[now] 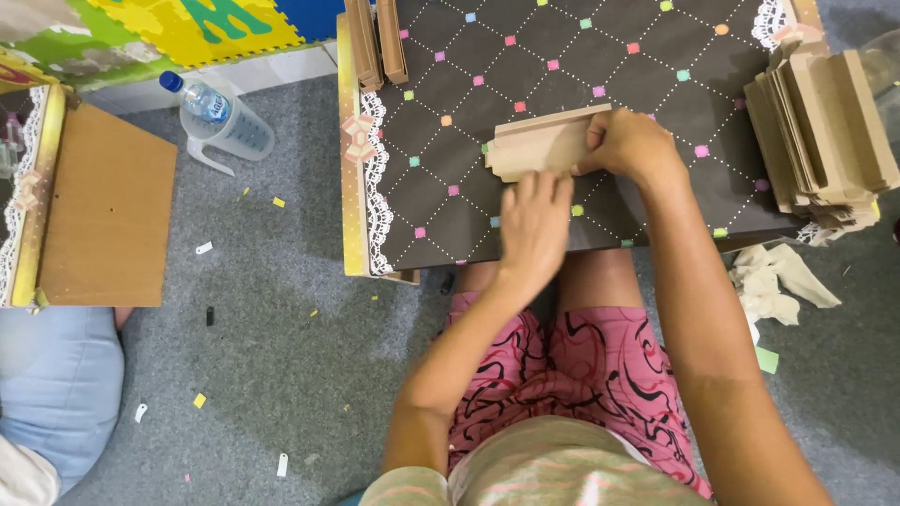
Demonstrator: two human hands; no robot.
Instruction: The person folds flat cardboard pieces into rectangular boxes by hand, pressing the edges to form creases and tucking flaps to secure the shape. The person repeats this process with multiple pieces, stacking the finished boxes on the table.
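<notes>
In the head view, a folded brown cardboard piece [542,145] is held flat on the dark patterned low table [562,56], near its front edge. It is pinched at its right end by the right hand [630,142]. Its lower edge is pressed by the flattened fingers of the left hand [532,223]. A stack of cardboard pieces [817,131] lies at the table's right end.

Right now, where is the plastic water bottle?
In the head view, the water bottle lies upper left inside a clear measuring jug on the grey carpet, between the brown board and the lace-edged table.
</notes>
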